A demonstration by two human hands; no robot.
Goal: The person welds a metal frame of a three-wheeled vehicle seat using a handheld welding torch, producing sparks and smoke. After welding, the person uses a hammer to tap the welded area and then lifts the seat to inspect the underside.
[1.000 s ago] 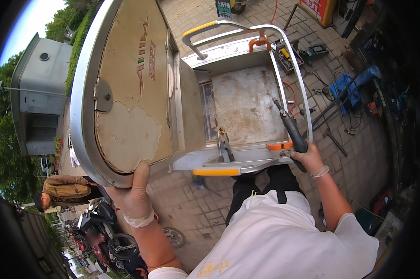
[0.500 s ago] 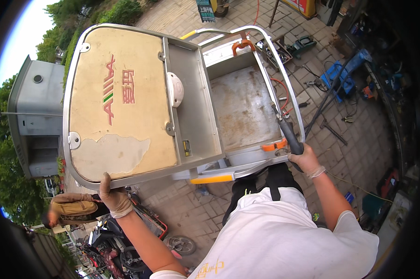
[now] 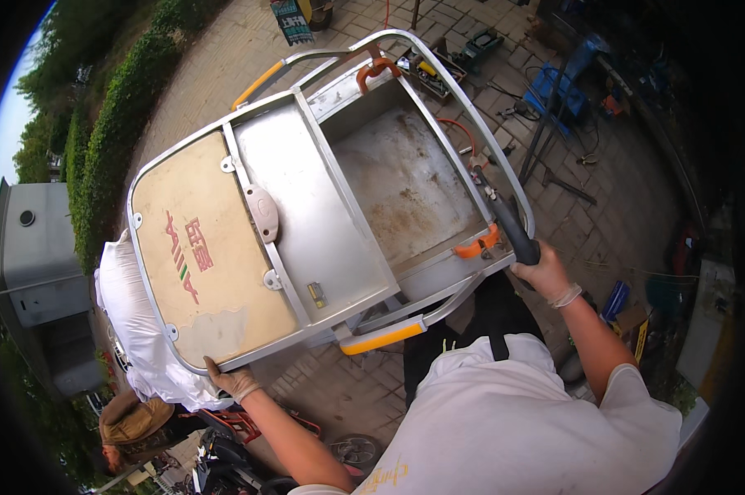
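Observation:
A tan panel [image 3: 210, 247] with red and green lettering fills one end of a silver metal frame [image 3: 302, 309]. A pale oval fitting [image 3: 263, 213] sits along the panel's inner edge, beside a bare metal section. My left hand [image 3: 234, 383], in a light glove, is closed round the frame's near left corner with the thumb on top. On the right, my gloved right hand [image 3: 544, 274] grips the black handle of a slim tool [image 3: 511, 224], whose metal tip points toward the far side. Between the hands lies an open, stained metal box [image 3: 409, 181].
Orange brackets [image 3: 478, 242] sit on the box's sides, and a yellow-padded rail [image 3: 385, 337] runs along the near side. White cloth [image 3: 137, 330] bulges beyond the panel. A hammer [image 3: 568, 186] and blue item [image 3: 554, 99] lie on the paving. A person [image 3: 137, 425] is at lower left.
The tan panel has dropped lower and farther from me, with my left hand still on its frame. White cloth beyond it has come into view. My right hand keeps the tool.

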